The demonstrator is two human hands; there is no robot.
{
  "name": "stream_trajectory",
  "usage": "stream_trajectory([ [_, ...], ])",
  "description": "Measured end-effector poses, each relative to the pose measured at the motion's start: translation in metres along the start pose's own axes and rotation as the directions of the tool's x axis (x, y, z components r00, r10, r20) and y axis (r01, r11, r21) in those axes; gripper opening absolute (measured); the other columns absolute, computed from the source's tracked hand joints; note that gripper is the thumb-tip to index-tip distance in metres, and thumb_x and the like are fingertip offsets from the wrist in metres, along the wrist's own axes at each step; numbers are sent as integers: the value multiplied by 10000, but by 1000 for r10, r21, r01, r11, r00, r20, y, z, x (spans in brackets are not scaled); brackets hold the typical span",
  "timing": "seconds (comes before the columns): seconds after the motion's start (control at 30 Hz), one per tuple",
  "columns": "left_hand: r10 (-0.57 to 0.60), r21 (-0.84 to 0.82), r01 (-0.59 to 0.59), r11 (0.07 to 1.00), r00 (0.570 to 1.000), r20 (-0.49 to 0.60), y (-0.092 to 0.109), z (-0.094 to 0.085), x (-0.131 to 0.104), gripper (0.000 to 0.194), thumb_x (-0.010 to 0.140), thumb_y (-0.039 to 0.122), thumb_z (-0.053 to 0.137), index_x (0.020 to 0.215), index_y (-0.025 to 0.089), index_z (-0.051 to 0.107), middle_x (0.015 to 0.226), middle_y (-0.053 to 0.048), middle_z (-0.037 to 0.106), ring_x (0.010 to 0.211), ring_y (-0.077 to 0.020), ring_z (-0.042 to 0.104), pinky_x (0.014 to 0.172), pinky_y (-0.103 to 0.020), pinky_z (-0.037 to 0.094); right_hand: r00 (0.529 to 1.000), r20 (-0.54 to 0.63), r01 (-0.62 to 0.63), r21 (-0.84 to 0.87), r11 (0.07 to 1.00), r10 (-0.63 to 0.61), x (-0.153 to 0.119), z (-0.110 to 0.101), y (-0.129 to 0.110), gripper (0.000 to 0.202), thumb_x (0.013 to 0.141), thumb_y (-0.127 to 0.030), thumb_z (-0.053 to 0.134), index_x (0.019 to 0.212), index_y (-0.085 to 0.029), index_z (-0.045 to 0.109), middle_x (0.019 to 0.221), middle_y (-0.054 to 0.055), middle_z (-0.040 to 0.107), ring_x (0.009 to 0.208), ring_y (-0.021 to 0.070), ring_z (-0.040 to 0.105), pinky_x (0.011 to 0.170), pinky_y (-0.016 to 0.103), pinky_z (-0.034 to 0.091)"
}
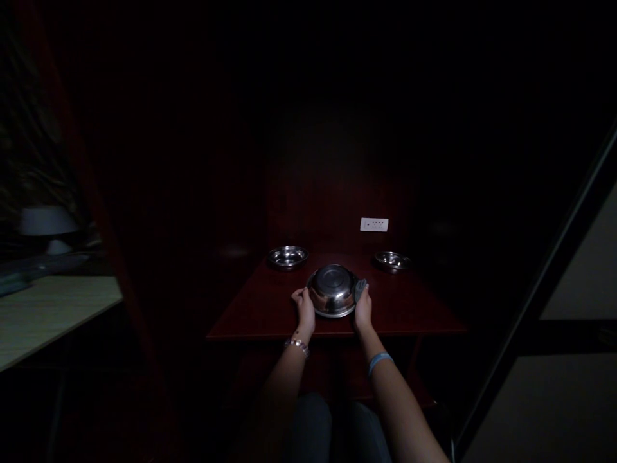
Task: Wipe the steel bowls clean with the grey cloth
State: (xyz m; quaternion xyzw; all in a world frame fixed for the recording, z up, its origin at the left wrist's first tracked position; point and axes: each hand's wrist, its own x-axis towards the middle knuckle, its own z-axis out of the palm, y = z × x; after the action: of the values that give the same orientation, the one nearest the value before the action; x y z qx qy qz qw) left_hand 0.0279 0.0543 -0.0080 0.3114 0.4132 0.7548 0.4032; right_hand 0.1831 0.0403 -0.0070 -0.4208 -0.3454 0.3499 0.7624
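Observation:
A shiny metal bowl (pixel 333 286), turned bottom up, is held between my two hands over the front part of a dark red tabletop (pixel 260 308). My left hand (pixel 304 308) grips its left rim, with a beaded bracelet at the wrist. On the right side, my right hand (pixel 363 308) is closed on the rim and on a grey cloth (pixel 360 290) pressed against the bowl. Whether the bowl touches the tabletop cannot be made out. Most of the fingertips are hidden behind the bowl.
Two more metal bowls stand upright farther back, one bowl at the left (pixel 288 257) and a smaller-looking bowl at the right (pixel 392 260). A white power socket (pixel 374 224) is on the back wall. Left, beyond a dark panel, are a pale table (pixel 53 308) and a lamp (pixel 49 222).

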Motion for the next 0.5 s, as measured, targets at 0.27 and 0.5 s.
stream_trajectory([
  [0.27, -41, -76, 42, 996, 999, 14, 4, 3, -4, 172, 902, 274, 589, 994, 252, 444, 950, 7, 551, 874, -145, 590, 954, -323, 445, 999, -31, -11, -22, 1000, 10, 3, -1, 3, 742, 890, -707, 370, 1193, -106, 684, 1195, 145, 714, 1136, 237, 663, 1029, 373, 465],
  [0.5, -25, -52, 28, 998, 997, 71, 4, 3, -6, 149, 926, 297, 560, 1058, 229, 563, 1071, -39, 628, 1059, -178, 597, 1062, -340, 399, 999, -44, -1, -32, 999, 0, 0, -2, -1, 726, 883, -712, 397, 1167, -120, 707, 1181, 128, 724, 1131, 241, 666, 1039, 355, 454],
])
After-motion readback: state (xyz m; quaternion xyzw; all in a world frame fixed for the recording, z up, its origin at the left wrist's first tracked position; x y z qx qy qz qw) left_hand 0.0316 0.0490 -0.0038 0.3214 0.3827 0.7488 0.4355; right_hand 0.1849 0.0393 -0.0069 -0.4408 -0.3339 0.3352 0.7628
